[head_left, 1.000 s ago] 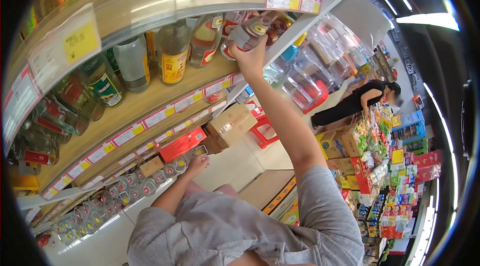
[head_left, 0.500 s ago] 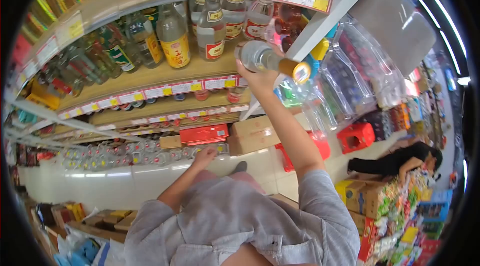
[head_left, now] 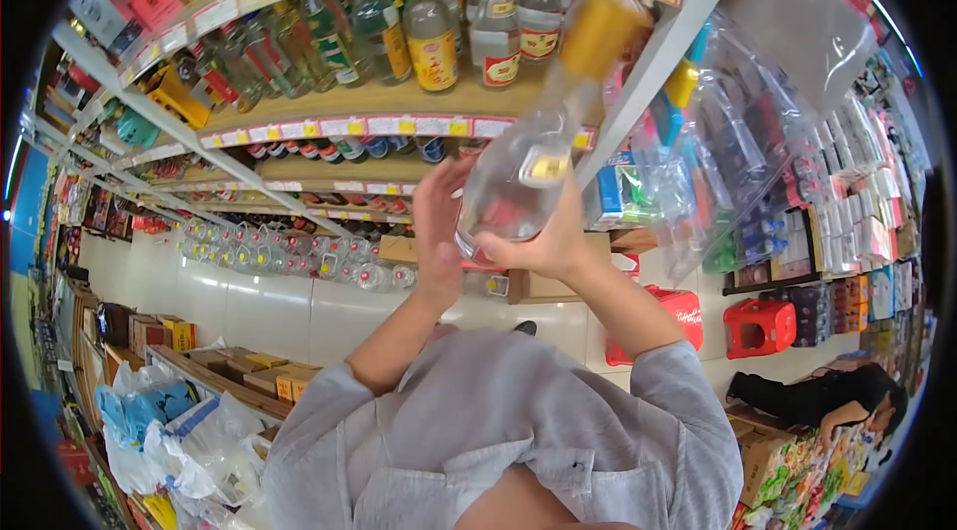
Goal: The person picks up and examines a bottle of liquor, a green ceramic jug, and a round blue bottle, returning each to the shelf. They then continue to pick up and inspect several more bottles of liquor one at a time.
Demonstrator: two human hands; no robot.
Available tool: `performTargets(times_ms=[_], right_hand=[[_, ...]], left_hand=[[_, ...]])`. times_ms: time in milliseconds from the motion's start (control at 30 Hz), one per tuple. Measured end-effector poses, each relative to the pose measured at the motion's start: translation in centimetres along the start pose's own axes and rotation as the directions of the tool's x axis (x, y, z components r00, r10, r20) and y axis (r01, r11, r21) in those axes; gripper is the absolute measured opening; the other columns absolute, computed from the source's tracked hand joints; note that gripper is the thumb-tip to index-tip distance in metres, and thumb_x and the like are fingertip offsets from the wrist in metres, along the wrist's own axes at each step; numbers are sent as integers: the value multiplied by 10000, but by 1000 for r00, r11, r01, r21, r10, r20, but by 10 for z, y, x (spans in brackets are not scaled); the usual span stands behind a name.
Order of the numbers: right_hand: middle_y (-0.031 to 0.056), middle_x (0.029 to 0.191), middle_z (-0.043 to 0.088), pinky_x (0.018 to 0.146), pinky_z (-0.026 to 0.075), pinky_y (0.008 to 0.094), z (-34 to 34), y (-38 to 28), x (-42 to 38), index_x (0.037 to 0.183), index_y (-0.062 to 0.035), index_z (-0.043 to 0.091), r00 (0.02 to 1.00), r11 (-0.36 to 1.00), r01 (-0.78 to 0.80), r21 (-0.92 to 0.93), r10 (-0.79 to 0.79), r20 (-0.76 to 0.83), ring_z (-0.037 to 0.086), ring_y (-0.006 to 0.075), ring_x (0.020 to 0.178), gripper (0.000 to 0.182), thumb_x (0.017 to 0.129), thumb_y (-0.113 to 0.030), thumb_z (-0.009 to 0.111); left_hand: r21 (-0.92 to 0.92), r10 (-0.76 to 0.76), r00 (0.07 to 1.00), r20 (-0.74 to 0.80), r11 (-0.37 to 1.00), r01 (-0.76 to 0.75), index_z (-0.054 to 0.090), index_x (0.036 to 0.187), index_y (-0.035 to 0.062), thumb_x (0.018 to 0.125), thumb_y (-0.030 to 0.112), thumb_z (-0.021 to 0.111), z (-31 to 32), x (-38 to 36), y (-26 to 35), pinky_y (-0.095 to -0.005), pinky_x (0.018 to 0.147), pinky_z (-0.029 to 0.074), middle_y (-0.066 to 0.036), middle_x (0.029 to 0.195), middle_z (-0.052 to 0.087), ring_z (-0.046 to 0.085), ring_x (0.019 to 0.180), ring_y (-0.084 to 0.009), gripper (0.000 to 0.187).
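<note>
Holding the clear glass bottle [head_left: 518,171] out before us, we have it tilted, its blurred golden cap [head_left: 601,31] pointing up and to the right, toward the shelves. Our right hand [head_left: 553,231] is closed around the lower part of the bottle, with the thumb across the glass near the base. Our left hand [head_left: 439,221] is open beside the base, fingers loosely raised — whether it touches the glass we cannot tell. On the bottle we see a small yellow and white label [head_left: 547,168], too blurred to read.

Behind it, a wooden shelf [head_left: 289,111] carries upright bottles: one with a yellow label [head_left: 435,56], clear ones with red and white labels [head_left: 500,41] to its right, and green ones [head_left: 377,31] to its left. Price tags [head_left: 409,127] line the shelf's front edge. Farther down, big plastic jugs [head_left: 344,261] stand in rows on the floor.

To our right, past a white post [head_left: 666,56], hangs clear plastic packaging [head_left: 748,131], with red stools [head_left: 760,328] below. Beyond them another person in black [head_left: 817,395] leans over colourful packets [head_left: 797,470]. At our lower left lie white plastic bags [head_left: 224,440] — cardboard boxes [head_left: 244,365] sit just beside them.
</note>
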State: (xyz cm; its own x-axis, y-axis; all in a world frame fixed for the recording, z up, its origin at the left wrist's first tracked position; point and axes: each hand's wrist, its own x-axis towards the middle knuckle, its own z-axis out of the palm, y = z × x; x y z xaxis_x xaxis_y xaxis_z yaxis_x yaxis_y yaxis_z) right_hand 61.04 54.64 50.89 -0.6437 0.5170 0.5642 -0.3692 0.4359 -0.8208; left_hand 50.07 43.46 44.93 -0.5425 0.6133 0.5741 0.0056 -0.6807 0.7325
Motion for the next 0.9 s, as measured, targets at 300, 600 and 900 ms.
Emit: performTargets(times_ms=[300,600,900], right_hand=[[237,1619,388,1268,226,436,67,-54,19,1604,69,323,987,990,19,-142,-42,-157,343,340,1537,744,1081,-445,451],[220,1740,157,1260,289,450,139,-62,11,1699,-10,-15,986,996,66,60,-55,-158,329,329,1554,1077,959,-436,640],[269,1630,329,1173,437,460,174,-74,20,1698,-15,8,972,956,157,-247,-193,-131,428,350,1486,1377,782,-632,830]], left_hand=[[-66,-243,964,111,966,251,162,1671,31,917,355,796,-17,0,67,-397,1195,376,-124,1588,378,449,1444,-223,1037],[-405,-260,932,251,847,345,213,1656,7,1109,343,507,-73,27,120,-364,1191,375,-126,1580,419,435,1451,-188,706],[-544,-314,909,275,728,417,274,1628,21,1121,423,445,-96,47,140,-361,1177,414,-118,1540,486,497,1426,-173,669]])
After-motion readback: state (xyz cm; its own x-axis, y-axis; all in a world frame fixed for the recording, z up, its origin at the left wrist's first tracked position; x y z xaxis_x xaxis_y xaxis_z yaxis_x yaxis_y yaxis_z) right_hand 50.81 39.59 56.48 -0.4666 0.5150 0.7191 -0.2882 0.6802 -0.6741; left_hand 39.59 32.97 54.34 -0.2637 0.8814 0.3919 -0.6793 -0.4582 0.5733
